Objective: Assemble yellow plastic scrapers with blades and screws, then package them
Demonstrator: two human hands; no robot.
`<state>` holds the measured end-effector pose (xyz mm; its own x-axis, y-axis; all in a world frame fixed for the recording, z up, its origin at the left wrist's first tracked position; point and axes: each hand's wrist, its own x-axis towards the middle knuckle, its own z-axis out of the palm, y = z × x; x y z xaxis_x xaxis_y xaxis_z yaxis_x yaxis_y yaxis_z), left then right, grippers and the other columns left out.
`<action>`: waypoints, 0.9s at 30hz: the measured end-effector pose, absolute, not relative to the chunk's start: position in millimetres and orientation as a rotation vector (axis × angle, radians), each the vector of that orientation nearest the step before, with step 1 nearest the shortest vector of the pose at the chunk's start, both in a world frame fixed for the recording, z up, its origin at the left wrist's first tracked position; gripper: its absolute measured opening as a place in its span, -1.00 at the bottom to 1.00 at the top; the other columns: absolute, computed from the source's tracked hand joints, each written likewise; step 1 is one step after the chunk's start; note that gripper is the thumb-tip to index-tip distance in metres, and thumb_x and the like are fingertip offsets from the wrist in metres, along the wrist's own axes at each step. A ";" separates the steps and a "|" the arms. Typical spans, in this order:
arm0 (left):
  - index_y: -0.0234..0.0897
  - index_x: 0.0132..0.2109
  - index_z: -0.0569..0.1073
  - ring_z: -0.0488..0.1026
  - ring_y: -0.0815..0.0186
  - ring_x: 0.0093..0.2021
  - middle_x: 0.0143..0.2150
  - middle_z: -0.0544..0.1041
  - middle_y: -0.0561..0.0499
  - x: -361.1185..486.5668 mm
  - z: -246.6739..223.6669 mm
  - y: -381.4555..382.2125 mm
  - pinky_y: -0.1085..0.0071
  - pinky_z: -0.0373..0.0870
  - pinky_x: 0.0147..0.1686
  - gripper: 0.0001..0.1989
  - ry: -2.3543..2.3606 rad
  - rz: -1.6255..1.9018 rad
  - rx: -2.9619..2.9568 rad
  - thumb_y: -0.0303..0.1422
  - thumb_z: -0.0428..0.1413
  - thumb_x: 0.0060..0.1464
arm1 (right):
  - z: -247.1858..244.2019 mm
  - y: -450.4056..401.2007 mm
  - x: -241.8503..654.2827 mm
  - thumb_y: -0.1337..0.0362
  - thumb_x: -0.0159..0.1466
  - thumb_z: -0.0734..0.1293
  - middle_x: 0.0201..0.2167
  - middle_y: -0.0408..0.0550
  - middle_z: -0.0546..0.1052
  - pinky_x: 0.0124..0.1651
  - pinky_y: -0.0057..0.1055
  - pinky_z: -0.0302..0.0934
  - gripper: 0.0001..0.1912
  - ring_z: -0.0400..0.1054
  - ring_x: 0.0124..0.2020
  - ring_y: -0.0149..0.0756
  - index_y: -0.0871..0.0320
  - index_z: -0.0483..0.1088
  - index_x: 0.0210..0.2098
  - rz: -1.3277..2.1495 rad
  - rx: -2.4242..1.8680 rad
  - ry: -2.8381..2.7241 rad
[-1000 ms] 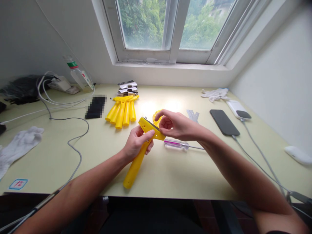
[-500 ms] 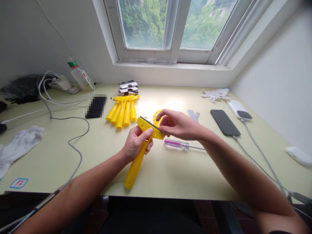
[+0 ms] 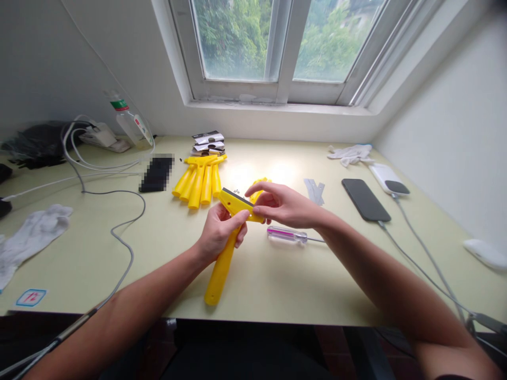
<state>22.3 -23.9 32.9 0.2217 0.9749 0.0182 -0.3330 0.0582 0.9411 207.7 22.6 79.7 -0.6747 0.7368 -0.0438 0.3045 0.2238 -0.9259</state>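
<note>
A yellow scraper (image 3: 222,269) with a dark strip along its head is tilted over the table, its handle pointing down toward me. My left hand (image 3: 222,229) is wrapped round its neck, thumb on the head. At the head's right end, my right hand (image 3: 281,203) pinches the edge with thumb and fingers. Behind it lie tiny dark screws (image 3: 236,191) and some yellow pieces (image 3: 261,184), partly hidden by my right hand. A clear screwdriver with a pink stripe (image 3: 285,234) lies below my right hand. Grey blades (image 3: 314,191) rest to the right.
Several yellow scraper handles (image 3: 197,182) lie at the back left, before stacked packets (image 3: 208,142). A bottle (image 3: 132,124), cables and a white cloth (image 3: 34,240) are on the left. On the right are a phone (image 3: 365,199), a glove (image 3: 350,154) and a white device (image 3: 389,178).
The scraper's head has shifted slightly left and turned a little. My right hand has moved left with it, its thumb now against the head's right end.
</note>
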 end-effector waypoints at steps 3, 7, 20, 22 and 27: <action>-0.30 -0.27 0.30 0.22 0.50 -0.73 -0.63 0.33 0.18 22.8 32.7 -23.8 0.58 0.16 -0.78 -0.73 0.809 1.171 1.044 -0.30 0.25 0.04 | 77.5 21.2 205.9 0.30 0.27 0.30 -0.46 -0.21 0.47 -0.33 -0.40 0.35 -0.71 0.39 -0.44 -0.40 0.09 0.26 -0.01 1.465 -0.930 -2.085; -0.29 -0.29 0.30 0.23 0.49 -0.73 -0.62 0.31 0.17 23.3 31.0 -22.9 0.58 0.15 -0.79 -0.73 0.824 1.158 1.023 -0.22 0.20 0.09 | 78.3 19.9 205.4 0.33 0.24 0.32 -0.51 -0.24 0.43 -0.36 -0.45 0.30 -0.66 0.37 -0.45 -0.41 0.08 0.27 0.00 1.350 -0.949 -2.115; -0.30 -0.27 0.34 0.24 0.49 -0.73 -0.60 0.34 0.17 20.0 35.9 -19.8 0.57 0.17 -0.78 -0.70 0.850 1.161 0.998 -0.22 0.27 0.02 | 78.3 23.1 210.1 0.31 0.27 0.29 -0.46 -0.20 0.48 -0.32 -0.43 0.31 -0.65 0.40 -0.43 -0.39 0.07 0.28 0.05 1.291 -0.969 -2.134; -0.30 -0.31 0.33 0.22 0.51 -0.72 -0.63 0.30 0.18 12.9 40.6 -12.1 0.58 0.15 -0.77 -0.70 0.888 1.194 0.964 -0.22 0.27 0.01 | 75.3 33.2 213.1 0.28 0.29 0.26 -0.39 -0.14 0.52 -0.29 -0.41 0.32 -0.69 0.43 -0.39 -0.38 0.07 0.33 0.03 1.107 -1.062 -2.139; -0.31 -0.30 0.32 0.27 0.53 -0.65 -0.49 0.37 0.13 -10.9 48.4 13.6 0.60 0.18 -0.71 -0.69 0.906 1.391 0.882 -0.30 0.30 -0.06 | 64.5 74.5 199.1 0.29 0.31 0.22 -0.25 -0.06 0.58 -0.25 -0.44 0.26 -0.75 0.43 -0.31 -0.37 0.09 0.50 -0.13 0.561 -1.341 -2.396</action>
